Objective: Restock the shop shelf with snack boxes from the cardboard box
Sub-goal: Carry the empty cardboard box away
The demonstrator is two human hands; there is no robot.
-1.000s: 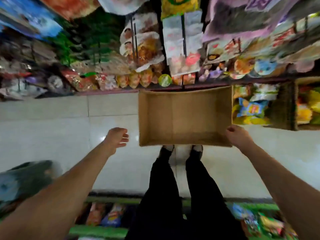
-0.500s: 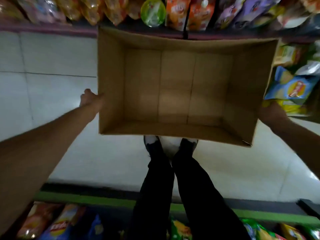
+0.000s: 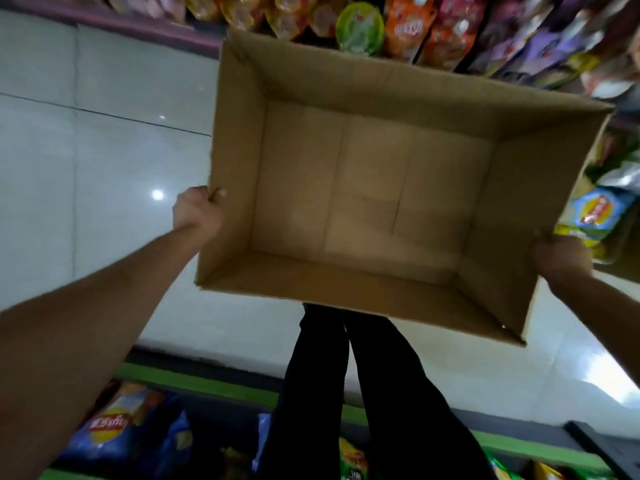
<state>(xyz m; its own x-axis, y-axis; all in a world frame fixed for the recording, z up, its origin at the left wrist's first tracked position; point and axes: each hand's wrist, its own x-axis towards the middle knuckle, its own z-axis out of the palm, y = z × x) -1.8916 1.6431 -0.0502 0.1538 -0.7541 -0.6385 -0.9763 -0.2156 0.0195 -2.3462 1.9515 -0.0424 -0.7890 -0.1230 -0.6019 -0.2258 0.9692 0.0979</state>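
Head view: left hand [image 3: 199, 211] and right hand [image 3: 561, 256] grip cardboard box [image 3: 363, 188] side edges.

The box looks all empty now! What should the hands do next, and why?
Probably carry the cardboard box away and set it aside. No snack boxes show inside, only its bare bottom, and the left hand and right hand each grip a side.

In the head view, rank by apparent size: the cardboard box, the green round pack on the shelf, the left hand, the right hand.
1. cardboard box, largest by far.
2-4. left hand, right hand and green round pack look alike; the pack sits farther away, so no ranking.
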